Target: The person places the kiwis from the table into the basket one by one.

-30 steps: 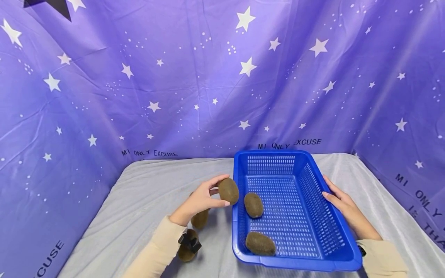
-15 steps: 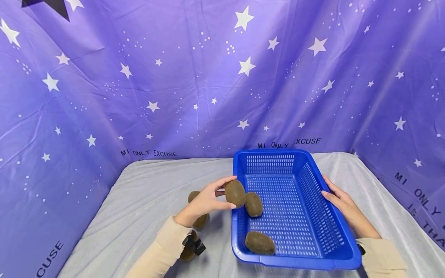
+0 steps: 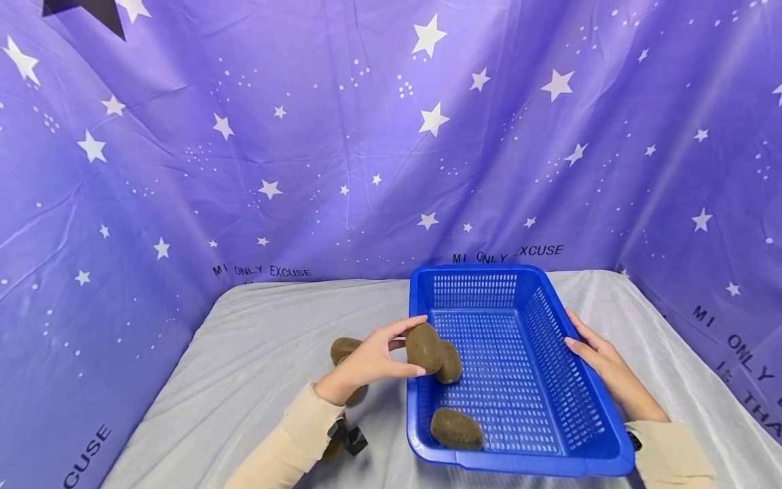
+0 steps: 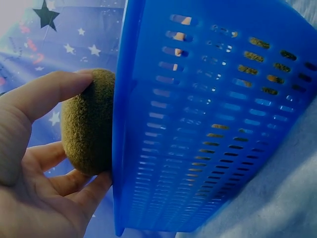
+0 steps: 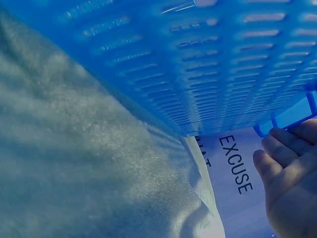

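Note:
My left hand (image 3: 375, 356) holds a brown fuzzy kiwi (image 3: 423, 348) between thumb and fingers, over the left rim of a blue plastic basket (image 3: 522, 464). In the left wrist view the kiwi (image 4: 89, 124) is right at the basket's outer rim, thumb on one side and fingertips on the other. Inside the basket lie two more kiwis: one (image 3: 451, 363) partly hidden behind the held one, another kiwi (image 3: 457, 429) in the near left corner. My right hand (image 3: 613, 367) grips the basket's right rim; in the right wrist view its fingers (image 5: 280, 148) lie under that rim.
Left of the basket, more kiwis lie on the grey cloth-covered table (image 3: 244, 367); one kiwi (image 3: 344, 348) shows beyond my left wrist, others are partly hidden under the forearm. A purple star-printed curtain (image 3: 342, 136) stands behind and at both sides.
My left hand has moved right with the kiwi, from outside the basket's left rim to over it. The right hand and the basket have stayed in place.

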Tool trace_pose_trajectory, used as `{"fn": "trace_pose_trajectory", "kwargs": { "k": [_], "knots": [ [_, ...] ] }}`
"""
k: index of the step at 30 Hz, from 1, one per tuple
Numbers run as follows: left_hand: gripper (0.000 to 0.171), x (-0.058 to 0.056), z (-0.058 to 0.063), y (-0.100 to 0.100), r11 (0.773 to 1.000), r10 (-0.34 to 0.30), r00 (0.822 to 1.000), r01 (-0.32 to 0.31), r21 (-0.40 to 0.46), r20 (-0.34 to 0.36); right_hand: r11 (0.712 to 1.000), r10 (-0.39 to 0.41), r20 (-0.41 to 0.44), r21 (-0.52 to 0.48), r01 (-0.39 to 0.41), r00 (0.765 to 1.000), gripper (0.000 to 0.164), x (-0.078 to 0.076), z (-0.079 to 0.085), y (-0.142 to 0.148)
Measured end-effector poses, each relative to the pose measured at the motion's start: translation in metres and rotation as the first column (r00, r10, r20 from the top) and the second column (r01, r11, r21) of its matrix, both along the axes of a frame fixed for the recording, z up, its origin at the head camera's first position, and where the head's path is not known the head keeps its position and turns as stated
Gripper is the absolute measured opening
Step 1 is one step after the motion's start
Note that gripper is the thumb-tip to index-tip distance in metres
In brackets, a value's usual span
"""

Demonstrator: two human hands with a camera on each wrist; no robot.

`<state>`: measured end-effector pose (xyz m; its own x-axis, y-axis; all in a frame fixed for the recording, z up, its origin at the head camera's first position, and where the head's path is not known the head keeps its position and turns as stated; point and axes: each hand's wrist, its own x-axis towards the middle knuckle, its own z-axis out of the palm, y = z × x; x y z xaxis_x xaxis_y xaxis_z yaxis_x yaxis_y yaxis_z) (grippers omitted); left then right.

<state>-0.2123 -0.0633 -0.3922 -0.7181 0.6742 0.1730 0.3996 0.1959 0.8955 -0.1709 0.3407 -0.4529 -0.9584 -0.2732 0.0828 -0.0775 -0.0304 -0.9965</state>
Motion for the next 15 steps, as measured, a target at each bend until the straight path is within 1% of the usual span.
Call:
{"fn": "trace_pose_trajectory", "kwargs": {
  "k": [2,4,10,15],
  "knots": [
    [0.075,-0.0034,-0.0079,0.001,1.0,-0.005,1.0,0.005,-0.001,-0.013,1.0,-0.004,-0.002,0.011,0.004,1.0,0.059,-0.0001,0.0001,0.0001],
    [0.075,-0.0038,-0.0107,0.0016,1.0,-0.008,1.0,0.008,0.001,-0.018,1.0,-0.01,-0.005,0.023,0.01,1.0,0.059,-0.0002,0.0003,0.0001],
    [0.075,-0.0012,-0.0118,0.0021,1.0,-0.008,1.0,0.008,-0.009,-0.003,0.999,-0.013,-0.008,0.033,0.013,1.0,0.059,0.0003,0.0002,0.0001],
    [0.076,-0.0012,-0.0134,0.0024,1.0,-0.012,1.0,0.012,0.006,-0.001,1.0,-0.005,-0.011,0.022,0.005,1.0,0.059,0.0003,-0.0001,-0.0001]
  ]
}}
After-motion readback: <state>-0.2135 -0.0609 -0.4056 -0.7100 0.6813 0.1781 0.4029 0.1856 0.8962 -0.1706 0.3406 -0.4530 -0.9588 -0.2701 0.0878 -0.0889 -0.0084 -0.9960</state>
